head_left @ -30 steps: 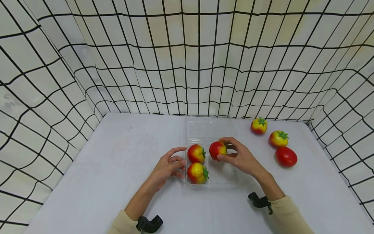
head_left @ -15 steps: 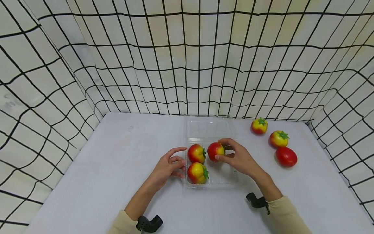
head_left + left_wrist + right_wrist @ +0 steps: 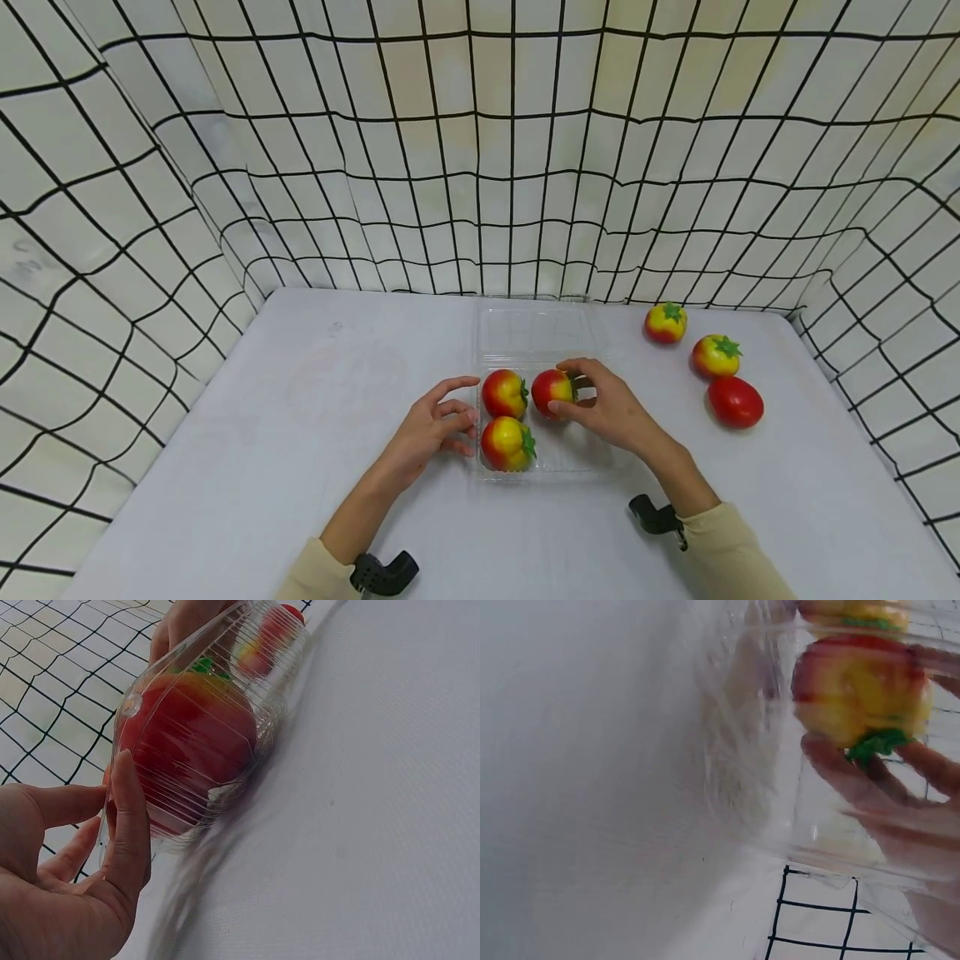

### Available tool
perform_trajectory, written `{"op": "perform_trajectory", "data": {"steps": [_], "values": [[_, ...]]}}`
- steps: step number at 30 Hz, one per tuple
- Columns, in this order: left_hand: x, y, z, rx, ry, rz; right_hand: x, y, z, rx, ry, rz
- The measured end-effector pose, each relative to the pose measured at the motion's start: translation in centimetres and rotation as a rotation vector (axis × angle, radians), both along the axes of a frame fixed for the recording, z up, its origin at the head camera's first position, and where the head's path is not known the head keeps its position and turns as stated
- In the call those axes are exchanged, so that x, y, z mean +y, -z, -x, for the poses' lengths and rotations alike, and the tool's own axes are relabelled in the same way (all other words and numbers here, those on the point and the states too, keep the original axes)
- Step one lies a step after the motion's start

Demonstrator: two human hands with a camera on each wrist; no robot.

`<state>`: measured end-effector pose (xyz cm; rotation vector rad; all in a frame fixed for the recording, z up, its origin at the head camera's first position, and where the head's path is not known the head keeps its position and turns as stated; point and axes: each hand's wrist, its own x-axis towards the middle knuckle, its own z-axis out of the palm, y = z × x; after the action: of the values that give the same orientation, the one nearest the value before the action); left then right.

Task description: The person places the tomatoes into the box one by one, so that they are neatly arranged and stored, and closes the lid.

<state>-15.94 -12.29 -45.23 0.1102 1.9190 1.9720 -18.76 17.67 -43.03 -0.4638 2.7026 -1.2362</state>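
Note:
My right hand pinches a red-and-yellow artificial tomato by its sides, low inside the clear plastic container. In the right wrist view, thumb and fingers surround its green leafy top, seen through the plastic wall. Two similar tomatoes, a far one and a near one, sit along the container's left side. At that side's edge, my left hand holds the rim. The left wrist view shows its fingertips on both faces of the clear wall. Whether the held tomato touches the container floor is unclear.
Three more tomatoes lie on the white table at the right: a far one, a middle one and a red one without visible leaves. The container's lid lies opened backward. Black netting surrounds the table.
My right hand has moved slightly left and toward me, bringing its tomato beside the far-left tomato in the container. My left hand stays in place.

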Motion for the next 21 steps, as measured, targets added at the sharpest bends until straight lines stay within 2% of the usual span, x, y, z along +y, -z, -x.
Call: {"op": "perform_trajectory", "data": {"steps": [21], "values": [[0.02,-0.05,-0.06,0.002,0.017,-0.027,-0.43,-0.21,-0.4,0.093,0.011,-0.005]]}}
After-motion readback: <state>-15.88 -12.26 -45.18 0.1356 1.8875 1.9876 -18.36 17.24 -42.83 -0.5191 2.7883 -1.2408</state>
